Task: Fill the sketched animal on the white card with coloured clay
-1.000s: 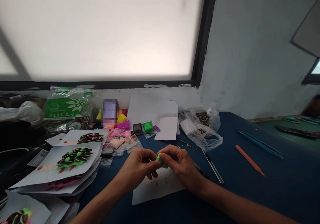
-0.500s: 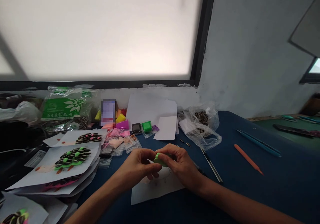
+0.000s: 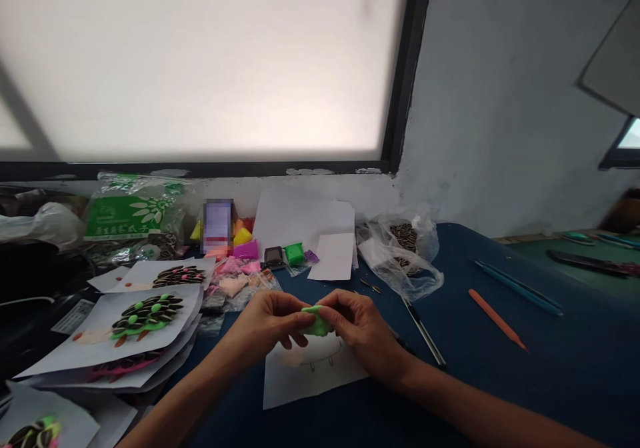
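Note:
A lump of light green modelling clay [image 3: 318, 326] is pinched between the fingertips of both hands. My left hand [image 3: 273, 319] grips its left end, thumb and index finger pressed together. On the other end, my right hand [image 3: 359, 321] closes thumb and fingers. Beneath the hands lies a white sheet of paper [image 3: 293, 391] with a pencilled outline and a pale pinkish patch at its left. Part of the drawing is hidden behind my hands. To the left, a finished picture [image 3: 150, 316] shows sunflower seeds set in green clay with small green balls.
Bagged coloured clay, including a green packet [image 3: 294, 254], sits at the back. A plastic bag of sunflower seeds [image 3: 403, 238] stands right of it. A metallic pen-like tool [image 3: 425, 333], an orange tool [image 3: 497, 319] and a blue tool [image 3: 517, 287] lie on the right. More pictures are stacked left.
The green clay has been pulled flatter and hangs lower between my fingers. My left hand has shifted slightly left, and more of the pencil drawing shows below.

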The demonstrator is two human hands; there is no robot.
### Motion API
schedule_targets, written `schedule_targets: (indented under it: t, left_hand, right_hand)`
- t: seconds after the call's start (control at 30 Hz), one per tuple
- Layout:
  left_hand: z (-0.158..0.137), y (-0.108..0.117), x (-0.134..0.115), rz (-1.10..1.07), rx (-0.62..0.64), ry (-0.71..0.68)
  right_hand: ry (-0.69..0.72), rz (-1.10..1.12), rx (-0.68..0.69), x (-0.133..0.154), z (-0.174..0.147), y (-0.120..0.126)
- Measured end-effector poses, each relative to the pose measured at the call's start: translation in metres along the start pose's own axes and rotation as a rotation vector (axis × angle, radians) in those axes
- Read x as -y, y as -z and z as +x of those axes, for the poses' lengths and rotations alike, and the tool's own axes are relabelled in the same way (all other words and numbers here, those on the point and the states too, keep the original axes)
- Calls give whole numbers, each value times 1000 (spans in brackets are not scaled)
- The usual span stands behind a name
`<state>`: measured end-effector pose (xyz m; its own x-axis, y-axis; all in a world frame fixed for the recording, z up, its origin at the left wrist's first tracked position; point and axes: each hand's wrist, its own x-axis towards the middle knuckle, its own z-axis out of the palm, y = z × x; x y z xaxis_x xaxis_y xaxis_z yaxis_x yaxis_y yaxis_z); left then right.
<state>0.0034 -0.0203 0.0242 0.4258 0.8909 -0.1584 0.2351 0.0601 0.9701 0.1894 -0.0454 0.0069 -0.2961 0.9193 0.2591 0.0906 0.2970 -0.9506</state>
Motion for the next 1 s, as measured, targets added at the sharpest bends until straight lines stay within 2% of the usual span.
schedule_targets:
  t: [0.13,0.3,0.53,0.67,0.8,1.0]
  left_hand:
    - [-1,-2,0,2,-44,6]
    - [-1,3,-1,56,-78,-52]
    - [-3,16,-2,68,71,-56]
    - [-3,10,-1,33,46,-61]
    - [-3,5,-1,-32,27,-23]
    - [-4,3,-3,-87,76,59]
  right_hand:
    - [-22,11,-18,0,-2,0]
    - [-70,-12,24,1,-1,1]
    - [-87,62,58,0,0,0]
    - [-78,71,104,-1,-2,-2]
    - [-59,44,92,-3,-2,-2]
    - [12,-96,52,0,-3,0]
